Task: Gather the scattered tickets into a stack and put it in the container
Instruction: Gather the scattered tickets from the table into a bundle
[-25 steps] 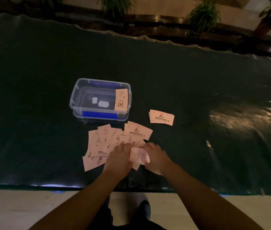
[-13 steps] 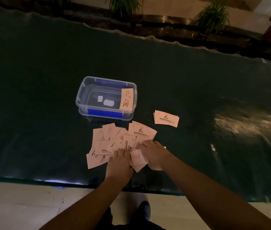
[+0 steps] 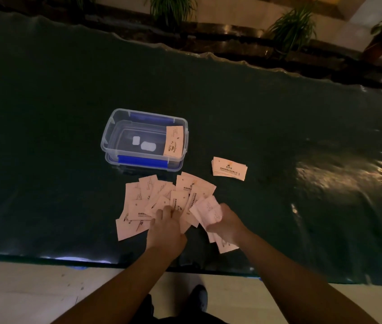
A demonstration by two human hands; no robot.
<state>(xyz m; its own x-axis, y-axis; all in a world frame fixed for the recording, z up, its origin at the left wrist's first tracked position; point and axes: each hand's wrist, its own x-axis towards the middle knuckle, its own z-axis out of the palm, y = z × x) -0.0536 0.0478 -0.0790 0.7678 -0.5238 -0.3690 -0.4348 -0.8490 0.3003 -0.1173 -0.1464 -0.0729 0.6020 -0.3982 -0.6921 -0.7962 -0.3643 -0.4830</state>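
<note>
Several pale pink tickets (image 3: 145, 199) lie scattered and overlapping on the dark green table, just in front of a clear plastic container (image 3: 108, 136) with blue clips. One ticket (image 3: 173, 141) leans inside the container's right end. A small neat stack of tickets (image 3: 229, 168) lies to the right of the container. My right hand (image 3: 226, 224) is lifted a little and holds a few tickets (image 3: 207, 209) fanned upward. My left hand (image 3: 165, 226) rests fingertips-down on the scattered tickets; whether it pinches one is hidden.
The green table cover (image 3: 279, 127) stretches wide to both sides, its near edge (image 3: 68, 259) just below the tickets. Potted plants (image 3: 293, 26) stand beyond the far edge. My shoe (image 3: 200, 298) shows on the pale floor below.
My right hand has lifted and moved right with a few tickets in it. My left hand has stayed on the scattered pile. More tickets show under the right hand.
</note>
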